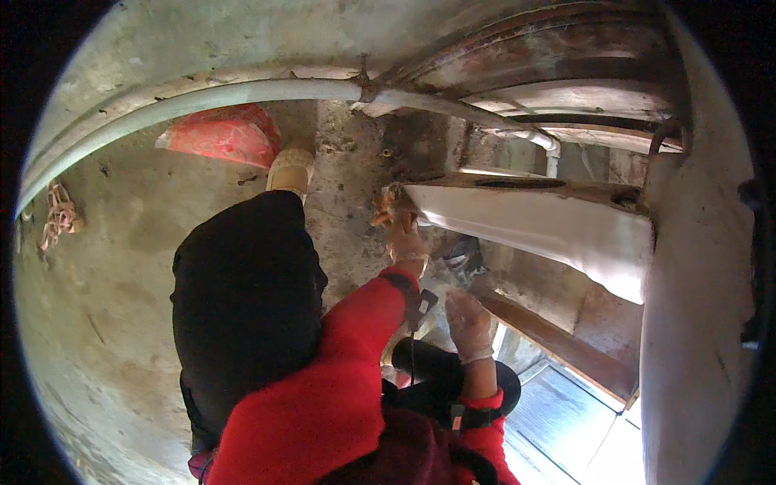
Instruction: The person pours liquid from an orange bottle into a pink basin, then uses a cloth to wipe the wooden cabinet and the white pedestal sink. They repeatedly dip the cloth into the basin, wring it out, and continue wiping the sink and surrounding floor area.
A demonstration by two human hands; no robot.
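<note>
My left hand (404, 241), in a thin clear glove, reaches to the near end of a long white panel with a dark top edge (533, 230). Its fingers close around a crumpled orange-brown thing (382, 212) at that end; I cannot make out its kind. My right hand (469, 323), also in a clear glove, hangs below the panel with its fingers curled in. Whatever it may hold is hidden. Red sleeves cover my arms, and a small dark device (422, 304) is strapped near my left wrist.
A pale pipe (267, 90) runs along the wall. On the concrete floor lie a red plastic bag (226, 136) and a pinkish tangle of cord (61, 214). A wooden board (566, 343) stands at right above a bluish pane (558, 416). My shoe (291, 171) is by the bag.
</note>
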